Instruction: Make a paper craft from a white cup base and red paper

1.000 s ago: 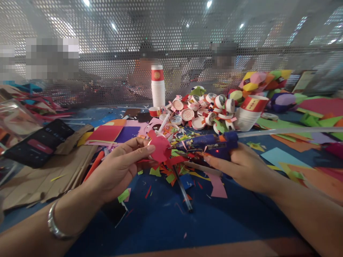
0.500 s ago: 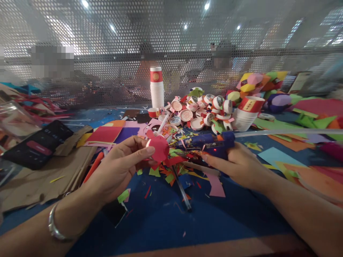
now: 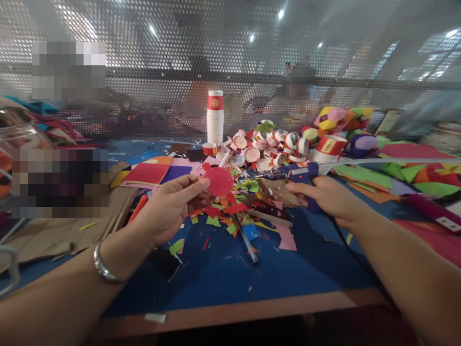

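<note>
Pinched between thumb and fingers of my left hand is a round red paper piece with small tabs at its edge. Its flat face is turned towards me. My right hand is wrapped round the handle of a blue hot glue gun, whose nozzle points left. A small red light glows on the gun's side, and a clear glue stick runs out of its back to the right. The nozzle is apart from the red piece. Paper scraps and a pen lie below my hands.
A tall stack of paper cups stands at the back, left of a heap of cut cup bottoms. More cups lean at the right, near coloured paper. Cardboard lies at the left. A perforated metal screen rises behind.
The glue gun has moved right and up, away from the red paper piece. The red piece now faces me more fully. The view has shifted, showing more of the table's front edge.
</note>
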`<state>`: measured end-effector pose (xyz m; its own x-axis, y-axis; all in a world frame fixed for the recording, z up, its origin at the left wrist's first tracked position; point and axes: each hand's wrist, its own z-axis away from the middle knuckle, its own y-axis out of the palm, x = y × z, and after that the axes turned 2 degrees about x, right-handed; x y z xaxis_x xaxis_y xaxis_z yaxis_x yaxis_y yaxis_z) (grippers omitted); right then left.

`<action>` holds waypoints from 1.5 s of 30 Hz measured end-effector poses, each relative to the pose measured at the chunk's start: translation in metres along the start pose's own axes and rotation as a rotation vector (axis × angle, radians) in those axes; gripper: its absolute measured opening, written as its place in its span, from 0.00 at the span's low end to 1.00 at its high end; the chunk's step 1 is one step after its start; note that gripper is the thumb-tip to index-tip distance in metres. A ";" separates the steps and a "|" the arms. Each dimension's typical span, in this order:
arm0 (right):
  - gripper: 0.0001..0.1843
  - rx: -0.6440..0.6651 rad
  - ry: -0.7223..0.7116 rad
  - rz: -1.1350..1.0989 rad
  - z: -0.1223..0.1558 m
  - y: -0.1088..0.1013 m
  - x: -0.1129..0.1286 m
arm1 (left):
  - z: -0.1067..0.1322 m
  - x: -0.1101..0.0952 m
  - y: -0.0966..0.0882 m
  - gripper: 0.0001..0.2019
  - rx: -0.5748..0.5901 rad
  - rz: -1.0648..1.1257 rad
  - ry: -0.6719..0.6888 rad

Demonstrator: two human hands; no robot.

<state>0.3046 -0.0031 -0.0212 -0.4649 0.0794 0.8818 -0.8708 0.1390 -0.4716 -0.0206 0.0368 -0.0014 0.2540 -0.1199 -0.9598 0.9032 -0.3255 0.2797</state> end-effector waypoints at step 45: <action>0.06 0.641 -0.790 0.545 0.027 0.161 0.093 | -0.018 -0.012 -0.019 0.08 -0.025 -0.054 0.141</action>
<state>0.1169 0.0001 -0.0154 -0.5778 -0.6964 0.4256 -0.3398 -0.2688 -0.9013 -0.0349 0.0614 0.0040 0.2489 0.0308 -0.9680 0.9248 -0.3046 0.2281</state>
